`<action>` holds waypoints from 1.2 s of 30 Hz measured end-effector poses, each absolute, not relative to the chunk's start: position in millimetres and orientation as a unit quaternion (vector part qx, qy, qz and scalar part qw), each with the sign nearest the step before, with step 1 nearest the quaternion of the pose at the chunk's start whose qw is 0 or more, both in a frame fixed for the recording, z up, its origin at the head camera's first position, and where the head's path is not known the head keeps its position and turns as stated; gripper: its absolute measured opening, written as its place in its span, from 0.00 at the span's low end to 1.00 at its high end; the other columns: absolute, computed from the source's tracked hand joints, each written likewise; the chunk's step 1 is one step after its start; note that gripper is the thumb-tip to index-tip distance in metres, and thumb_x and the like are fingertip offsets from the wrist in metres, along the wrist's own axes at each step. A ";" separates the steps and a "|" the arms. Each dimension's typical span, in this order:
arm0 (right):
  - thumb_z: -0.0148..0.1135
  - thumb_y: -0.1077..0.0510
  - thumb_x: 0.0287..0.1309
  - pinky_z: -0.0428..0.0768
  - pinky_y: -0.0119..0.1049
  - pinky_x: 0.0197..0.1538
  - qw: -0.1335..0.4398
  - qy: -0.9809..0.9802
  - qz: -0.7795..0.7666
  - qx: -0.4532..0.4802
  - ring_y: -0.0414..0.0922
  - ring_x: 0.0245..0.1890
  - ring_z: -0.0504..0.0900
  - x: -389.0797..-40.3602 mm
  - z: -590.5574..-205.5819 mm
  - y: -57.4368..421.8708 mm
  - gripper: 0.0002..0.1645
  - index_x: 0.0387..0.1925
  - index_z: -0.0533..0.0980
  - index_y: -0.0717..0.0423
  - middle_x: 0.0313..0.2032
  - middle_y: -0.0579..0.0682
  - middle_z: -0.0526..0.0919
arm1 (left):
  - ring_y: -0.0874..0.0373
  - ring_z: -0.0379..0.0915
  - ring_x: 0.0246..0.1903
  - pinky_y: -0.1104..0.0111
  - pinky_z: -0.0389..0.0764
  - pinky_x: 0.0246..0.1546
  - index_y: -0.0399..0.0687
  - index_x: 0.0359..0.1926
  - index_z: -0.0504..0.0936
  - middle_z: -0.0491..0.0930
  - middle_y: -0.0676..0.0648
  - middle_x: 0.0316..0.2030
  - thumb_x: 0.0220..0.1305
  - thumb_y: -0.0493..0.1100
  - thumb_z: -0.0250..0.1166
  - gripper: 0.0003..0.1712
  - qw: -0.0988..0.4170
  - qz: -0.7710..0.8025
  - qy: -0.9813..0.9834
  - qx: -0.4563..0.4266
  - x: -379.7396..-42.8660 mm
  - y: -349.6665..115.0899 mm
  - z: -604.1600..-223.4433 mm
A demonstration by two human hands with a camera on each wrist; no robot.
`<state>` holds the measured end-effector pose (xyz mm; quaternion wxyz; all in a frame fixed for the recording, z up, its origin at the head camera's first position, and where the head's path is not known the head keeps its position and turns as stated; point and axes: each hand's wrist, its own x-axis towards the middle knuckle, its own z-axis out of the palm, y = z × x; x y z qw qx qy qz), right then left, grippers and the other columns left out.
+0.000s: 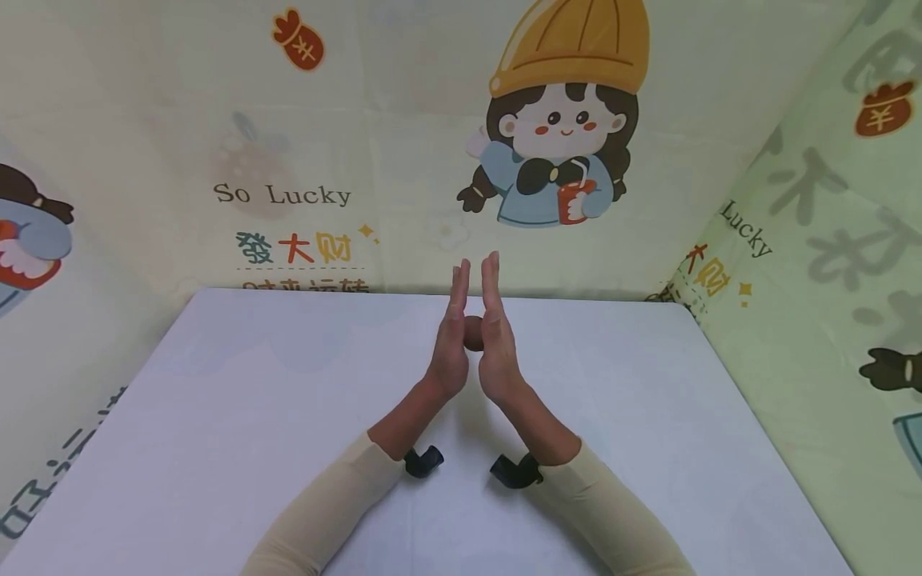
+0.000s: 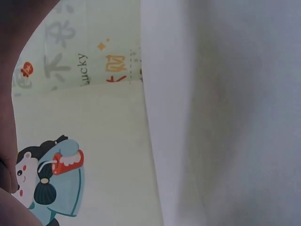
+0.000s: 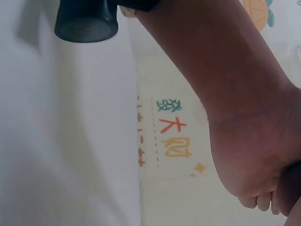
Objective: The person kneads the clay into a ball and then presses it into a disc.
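Observation:
A small dark brown ball (image 1: pixel 473 333) sits between two upright palms above the white table. My left hand (image 1: pixel 451 346) presses it from the left, fingers straight and pointing up. From the other side my right hand (image 1: pixel 497 344) presses against it, its fingers also straight. Toward the fingertips a narrow gap shows between the hands. In the right wrist view the ball (image 3: pixel 290 186) appears partly at the right edge, beside the left hand (image 3: pixel 251 146). Only a dark bit of the ball (image 2: pixel 4 176) shows in the left wrist view, mostly hidden by the hands.
The white table (image 1: pixel 288 384) spreads beneath both arms, and the hands' shadow falls on it. Behind it hangs a printed cloth (image 1: pixel 410 144) with cartoon figures and lettering. Each wrist wears a black camera, the left camera (image 1: pixel 425 462) and the right camera (image 1: pixel 515 470).

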<state>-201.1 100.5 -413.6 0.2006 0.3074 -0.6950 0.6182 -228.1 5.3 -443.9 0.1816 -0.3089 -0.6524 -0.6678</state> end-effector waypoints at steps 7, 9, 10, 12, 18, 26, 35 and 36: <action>0.24 0.27 0.78 0.49 0.53 0.76 0.199 -0.687 0.635 0.291 0.42 0.77 0.56 -207.1 -412.0 110.0 0.49 0.85 0.36 0.50 0.84 0.41 0.35 | 0.66 0.71 0.40 0.57 0.54 0.72 0.46 0.85 0.43 0.77 0.37 0.62 0.82 0.48 0.26 0.35 0.170 -0.678 -0.634 -0.331 -220.7 11.2 -444.2; 0.24 0.28 0.79 0.50 0.53 0.76 0.198 -0.681 0.642 0.291 0.42 0.77 0.56 -208.2 -411.1 111.8 0.48 0.85 0.36 0.50 0.84 0.41 0.35 | 0.66 0.72 0.50 0.57 0.54 0.72 0.45 0.85 0.42 0.74 0.36 0.67 0.82 0.48 0.25 0.35 0.169 -0.676 -0.632 -0.339 -217.4 12.8 -443.4; 0.24 0.29 0.79 0.49 0.54 0.77 0.197 -0.678 0.646 0.292 0.41 0.78 0.54 -208.8 -410.7 112.6 0.47 0.85 0.36 0.50 0.84 0.40 0.35 | 0.64 0.73 0.50 0.57 0.54 0.72 0.45 0.85 0.42 0.74 0.36 0.67 0.81 0.47 0.25 0.36 0.170 -0.675 -0.631 -0.343 -215.8 13.6 -442.8; 0.24 0.29 0.80 0.46 0.53 0.78 0.198 -0.675 0.648 0.293 0.40 0.82 0.41 -210.6 -410.4 114.0 0.47 0.85 0.36 0.51 0.84 0.39 0.35 | 0.61 0.59 0.72 0.55 0.49 0.75 0.44 0.85 0.41 0.61 0.39 0.78 0.81 0.47 0.25 0.36 0.170 -0.672 -0.629 -0.351 -212.6 15.1 -441.0; 0.24 0.30 0.80 0.44 0.53 0.79 0.190 -0.662 0.660 0.299 0.41 0.82 0.39 -214.1 -411.5 116.9 0.47 0.85 0.37 0.52 0.84 0.38 0.34 | 0.54 0.27 0.82 0.52 0.36 0.78 0.40 0.84 0.41 0.39 0.44 0.84 0.84 0.57 0.26 0.39 0.184 -0.669 -0.620 -0.367 -204.5 17.7 -435.6; 0.25 0.24 0.77 0.59 0.43 0.68 0.158 -0.648 0.688 0.287 0.36 0.50 0.74 -218.7 -417.7 119.2 0.51 0.85 0.38 0.49 0.84 0.39 0.35 | 0.54 0.26 0.82 0.52 0.33 0.78 0.39 0.84 0.41 0.39 0.45 0.84 0.83 0.64 0.27 0.44 0.190 -0.675 -0.610 -0.367 -198.3 16.3 -428.9; 0.21 0.29 0.80 0.38 0.52 0.79 0.166 -0.670 0.668 0.278 0.31 0.59 0.73 -220.7 -427.1 109.7 0.47 0.85 0.39 0.54 0.79 0.55 0.60 | 0.57 0.27 0.82 0.54 0.34 0.78 0.41 0.85 0.42 0.40 0.49 0.84 0.83 0.61 0.28 0.41 0.206 -0.689 -0.608 -0.337 -199.2 7.5 -420.4; 0.21 0.29 0.80 0.37 0.52 0.79 0.167 -0.674 0.665 0.277 0.34 0.60 0.74 -220.0 -428.4 107.7 0.48 0.85 0.40 0.53 0.78 0.55 0.62 | 0.57 0.27 0.82 0.54 0.34 0.78 0.42 0.85 0.42 0.40 0.49 0.84 0.83 0.59 0.27 0.40 0.208 -0.692 -0.606 -0.332 -200.0 5.9 -419.2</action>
